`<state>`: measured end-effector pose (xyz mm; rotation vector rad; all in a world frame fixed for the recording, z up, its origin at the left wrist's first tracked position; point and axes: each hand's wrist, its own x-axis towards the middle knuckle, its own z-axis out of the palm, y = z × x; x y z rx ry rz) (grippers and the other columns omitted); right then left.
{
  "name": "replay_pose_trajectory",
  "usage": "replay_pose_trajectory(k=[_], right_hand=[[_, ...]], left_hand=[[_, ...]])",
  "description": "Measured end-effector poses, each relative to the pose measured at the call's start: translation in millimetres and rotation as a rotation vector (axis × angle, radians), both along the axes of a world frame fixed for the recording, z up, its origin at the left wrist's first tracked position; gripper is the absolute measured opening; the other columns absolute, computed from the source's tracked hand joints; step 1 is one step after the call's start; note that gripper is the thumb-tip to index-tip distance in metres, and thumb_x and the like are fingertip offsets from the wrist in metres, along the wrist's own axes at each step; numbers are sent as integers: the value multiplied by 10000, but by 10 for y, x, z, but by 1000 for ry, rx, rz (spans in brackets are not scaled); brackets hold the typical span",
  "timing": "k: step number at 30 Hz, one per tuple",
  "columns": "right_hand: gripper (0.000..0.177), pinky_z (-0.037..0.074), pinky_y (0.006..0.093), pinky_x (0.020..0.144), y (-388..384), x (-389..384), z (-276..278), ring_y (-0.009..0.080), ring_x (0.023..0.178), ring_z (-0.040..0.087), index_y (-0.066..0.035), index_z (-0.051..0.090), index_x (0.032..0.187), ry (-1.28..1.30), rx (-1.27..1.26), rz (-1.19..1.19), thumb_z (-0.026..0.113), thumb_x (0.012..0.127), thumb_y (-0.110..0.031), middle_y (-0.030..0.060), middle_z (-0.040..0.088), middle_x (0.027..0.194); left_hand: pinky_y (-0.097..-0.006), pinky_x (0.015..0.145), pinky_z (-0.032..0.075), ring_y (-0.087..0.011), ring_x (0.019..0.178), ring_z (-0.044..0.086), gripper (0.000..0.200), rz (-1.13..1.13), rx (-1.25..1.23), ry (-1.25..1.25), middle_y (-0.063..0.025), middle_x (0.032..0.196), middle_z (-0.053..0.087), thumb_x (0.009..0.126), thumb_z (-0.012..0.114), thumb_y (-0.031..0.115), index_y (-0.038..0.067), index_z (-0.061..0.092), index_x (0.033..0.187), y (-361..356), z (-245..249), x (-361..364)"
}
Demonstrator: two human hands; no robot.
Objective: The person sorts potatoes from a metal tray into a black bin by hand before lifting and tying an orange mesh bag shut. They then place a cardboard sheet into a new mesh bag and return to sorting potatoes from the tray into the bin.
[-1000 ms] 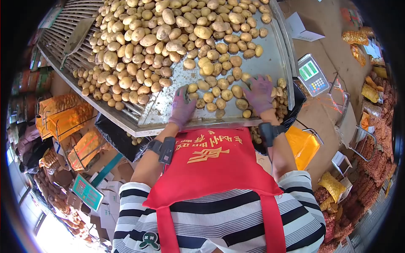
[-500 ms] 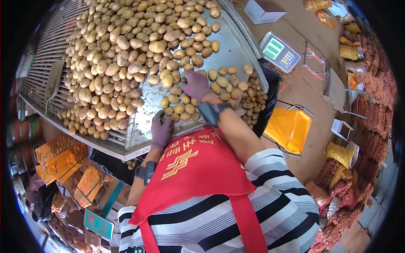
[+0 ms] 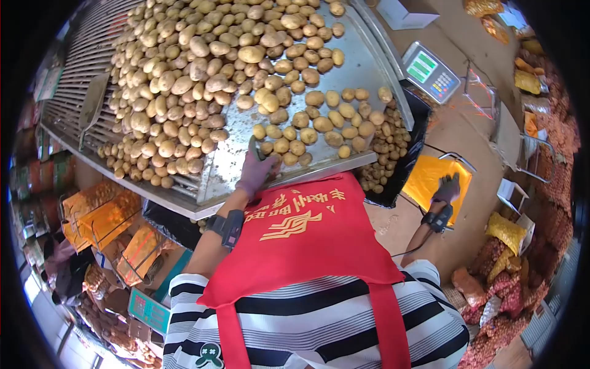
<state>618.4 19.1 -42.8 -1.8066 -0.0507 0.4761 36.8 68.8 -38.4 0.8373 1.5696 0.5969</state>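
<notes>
My left hand, in a purple and dark glove, rests at the front edge of the metal sorting table. Its thumb stands apart from the fingers, beside a small group of potatoes, and I see nothing held. Out to the right, my gloved right hand hovers over an orange-yellow bag hung on a wire frame. Its fingers are spread, and no potato shows in it. A large heap of potatoes covers the left and back of the table.
Smaller potatoes fill a black-lined bin at the table's right end. A scale display stands behind it. A metal scoop lies on the slatted section. Filled orange bags stand at left; net sacks line the right.
My right hand has left the potatoes on the table and swung right to the orange-yellow bag. My left hand has moved slightly up and right, closer to the small group. The view has shifted.
</notes>
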Motion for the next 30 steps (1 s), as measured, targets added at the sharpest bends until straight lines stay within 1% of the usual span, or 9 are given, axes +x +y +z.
replay_pose_trajectory(k=[3,5,7,10,16,20,27,29,30], right_hand=[[318,511,327,804,720,-1066,26,161,930,616,-35,595,1175,-294,233,586,583,917,-222,60,635,1054],[417,426,364,970,1246,-2040,671,236,1090,569,-53,555,1232,-501,-137,1026,622,888,-279,108,616,1139],[544,371,396,1028,1655,-2250,167,304,1156,524,-87,527,1277,-1183,-314,1128,634,849,-406,132,572,1214],[655,338,408,1054,2076,-2665,122,343,1200,480,-118,514,1296,-1193,-777,1051,634,796,-525,133,538,1262],[642,348,442,1034,2184,-3301,166,320,1247,437,-185,525,1290,-1091,-602,1663,639,772,-546,121,524,1283],[564,352,446,1026,1825,-3569,146,308,1230,443,-168,581,1217,-1232,-369,1751,669,753,-475,117,505,1304],[420,361,454,975,1793,-2868,115,323,1118,487,-183,618,1105,-1251,-264,1660,678,732,-366,97,539,1228],[442,374,445,977,1870,-2597,92,324,1147,485,-134,613,1119,-1224,-491,1651,666,762,-388,112,555,1209],[442,374,445,977,1903,-2534,147,324,1147,485,-134,613,1119,-1225,-489,1653,666,762,-388,112,555,1209]], left_hand=[[-346,787,522,-250,933,621,981,-13,37,48,-185,1112,598,719,767,231,54,174,1481,-19,-188,-29],[-340,758,528,-241,899,629,1015,-29,50,87,-182,1092,607,723,769,233,61,130,1492,-40,-114,8],[-326,711,533,-226,828,639,1085,29,-81,102,-171,1048,624,738,767,208,86,10,1506,-9,147,76],[-321,701,532,-220,791,639,1128,86,-76,-13,-161,1014,635,748,761,173,104,-73,1503,-20,218,46],[-313,742,530,-222,919,616,1145,84,-148,-70,-196,1152,580,723,779,171,86,-53,1504,122,404,80],[-368,1018,417,-349,1241,468,1192,-93,-142,-43,-266,1362,428,663,810,308,38,5,1499,133,-172,232],[-379,1040,392,-367,1224,489,1044,-401,33,183,-256,1308,491,704,772,340,64,138,1485,304,263,1016],[-377,1029,390,-313,1241,469,928,-453,-108,-476,-202,1415,406,806,699,344,79,152,1506,432,605,1053],[-379,927,464,-268,1077,573,752,-507,163,-380,-152,1304,513,812,690,329,81,352,1437,389,258,1154]])
